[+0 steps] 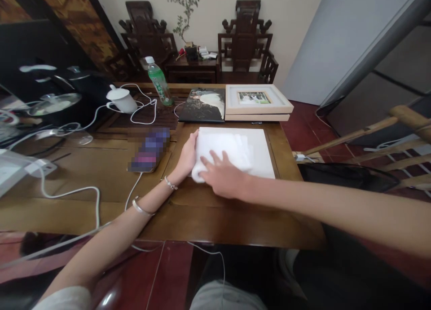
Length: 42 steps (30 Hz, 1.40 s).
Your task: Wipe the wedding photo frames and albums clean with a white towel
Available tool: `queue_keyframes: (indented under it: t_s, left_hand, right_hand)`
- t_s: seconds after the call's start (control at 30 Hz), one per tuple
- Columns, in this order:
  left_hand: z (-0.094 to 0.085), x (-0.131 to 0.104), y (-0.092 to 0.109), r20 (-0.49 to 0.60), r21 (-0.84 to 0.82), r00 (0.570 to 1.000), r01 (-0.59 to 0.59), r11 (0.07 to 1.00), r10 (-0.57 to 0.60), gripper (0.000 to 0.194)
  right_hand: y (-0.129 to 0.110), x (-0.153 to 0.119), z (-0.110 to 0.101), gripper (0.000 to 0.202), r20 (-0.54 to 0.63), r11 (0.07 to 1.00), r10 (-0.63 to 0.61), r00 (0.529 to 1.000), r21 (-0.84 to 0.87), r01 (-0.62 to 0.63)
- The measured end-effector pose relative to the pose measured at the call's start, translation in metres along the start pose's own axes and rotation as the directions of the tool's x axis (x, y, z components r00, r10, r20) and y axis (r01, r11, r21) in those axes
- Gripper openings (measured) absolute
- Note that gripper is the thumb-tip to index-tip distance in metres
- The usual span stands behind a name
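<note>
From where I stand, the person's right hand [224, 177] lies over a bunched white cloth [232, 146], fingers spread, pressing down near the left side of a flat, pale panel [264, 155]. The left hand [186, 159] is at that panel's left edge, fingers close together; I cannot tell whether they pinch it, as the tips are partly hidden. The panel lies flat on the wooden table [235, 224], nearest the person. Just beyond it are a dark photo print [202, 110] and, beside that, a framed photo [283, 104]; a smartphone [150, 150] lies to the left.

I'd judge the step in hand to be wiping or smoothing over the panel. Any further stroke calls for light, even pressure from the right palm, with the left hand steadying the edge so nothing slides.
</note>
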<state>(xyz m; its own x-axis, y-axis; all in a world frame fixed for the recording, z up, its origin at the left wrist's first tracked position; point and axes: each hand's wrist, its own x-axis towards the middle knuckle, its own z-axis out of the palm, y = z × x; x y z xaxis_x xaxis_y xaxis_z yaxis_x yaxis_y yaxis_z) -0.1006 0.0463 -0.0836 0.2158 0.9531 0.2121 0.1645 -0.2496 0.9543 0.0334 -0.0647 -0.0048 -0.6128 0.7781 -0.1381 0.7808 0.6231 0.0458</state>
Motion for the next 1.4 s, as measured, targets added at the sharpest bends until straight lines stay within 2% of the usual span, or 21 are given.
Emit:
queue_keyframes:
  t_s: [0.1, 0.2, 0.27, 0.33, 0.47, 0.53, 0.63, 0.77, 0.83, 0.9, 1.0, 1.07, 1.13, 1.23, 1.33, 1.4]
  left_hand:
    - [0.001, -0.004, 0.006, -0.012, 0.080, 1.000, 0.000, 0.997, 0.001, 0.054]
    - [0.004, -0.008, 0.010, 0.065, 0.235, 0.998, 0.001, 0.972, -0.017, 0.057]
    - [0.006, -0.011, 0.010, 0.137, 0.365, 0.990, -0.030, 0.930, -0.021, 0.056]
    - [0.007, -0.013, 0.007, 0.217, 0.466, 0.976, -0.122, 0.876, 0.021, 0.055]
    - [0.009, -0.016, 0.000, 0.305, 0.603, 0.948, -0.267, 0.752, 0.091, 0.054]
    - [0.010, -0.017, -0.001, 0.319, 0.633, 0.941, -0.298, 0.715, 0.110, 0.053]
    - [0.010, -0.018, -0.001, 0.305, 0.648, 0.942, -0.311, 0.695, 0.137, 0.051]
    - [0.007, -0.019, 0.001, 0.154, 0.677, 0.976, -0.219, 0.702, 0.155, 0.052]
    - [0.005, -0.019, 0.002, 0.103, 0.654, 0.985, -0.173, 0.736, 0.139, 0.054]
    - [0.004, -0.019, 0.003, 0.098, 0.609, 0.987, -0.163, 0.777, 0.131, 0.056]
    - [0.003, -0.018, 0.004, 0.080, 0.544, 0.986, -0.165, 0.823, 0.145, 0.055]
    - [0.002, -0.015, 0.004, 0.053, 0.494, 0.988, -0.150, 0.857, 0.143, 0.053]
    - [-0.001, -0.013, 0.004, 0.028, 0.424, 0.993, -0.119, 0.898, 0.118, 0.048]
    - [-0.005, -0.009, 0.003, -0.001, 0.261, 0.998, -0.062, 0.963, 0.064, 0.041]
    - [-0.006, -0.006, 0.005, -0.025, 0.017, 1.000, -0.004, 1.000, 0.004, 0.039]
    - [-0.006, -0.004, 0.009, -0.051, -0.172, 0.995, 0.072, 0.983, -0.082, 0.040]
  right_hand:
    - [-0.024, -0.027, -0.007, 0.036, -0.004, 0.993, -0.104, 0.995, 0.059, 0.104]
    - [-0.027, -0.049, -0.017, 0.033, 0.023, 0.983, -0.119, 0.993, 0.141, 0.115]
    - [-0.014, -0.059, -0.019, 0.036, 0.035, 0.982, -0.071, 0.997, 0.177, 0.064]
    - [0.009, -0.067, -0.014, 0.042, 0.031, 0.984, 0.015, 0.999, 0.176, -0.020]
    - [0.057, -0.083, 0.012, 0.051, -0.039, 0.984, 0.159, 0.986, 0.086, -0.155]
    - [0.066, -0.092, 0.025, 0.051, -0.068, 0.982, 0.187, 0.980, 0.046, -0.184]
    - [0.052, -0.105, 0.030, 0.048, -0.077, 0.983, 0.180, 0.981, 0.037, -0.178]
    - [0.025, -0.121, 0.001, 0.039, 0.003, 0.977, 0.124, 0.992, 0.174, -0.123]
    - [0.031, -0.124, -0.017, 0.034, 0.052, 0.946, 0.113, 0.992, 0.300, -0.124]
    - [0.052, -0.124, -0.026, 0.030, 0.026, 0.909, 0.167, 0.986, 0.383, -0.164]
    - [0.091, -0.117, -0.016, 0.024, -0.105, 0.890, 0.312, 0.944, 0.381, -0.251]
    - [0.107, -0.111, 0.002, 0.027, -0.100, 0.890, 0.357, 0.929, 0.339, -0.306]
    - [0.109, -0.106, 0.021, 0.034, -0.069, 0.895, 0.373, 0.925, 0.290, -0.339]
    - [0.100, -0.102, 0.040, 0.042, -0.053, 0.909, 0.355, 0.933, 0.252, -0.331]
    - [0.094, -0.102, 0.043, 0.043, -0.035, 0.914, 0.338, 0.941, 0.252, -0.319]
    - [0.097, -0.104, 0.040, 0.042, -0.027, 0.910, 0.345, 0.938, 0.254, -0.327]
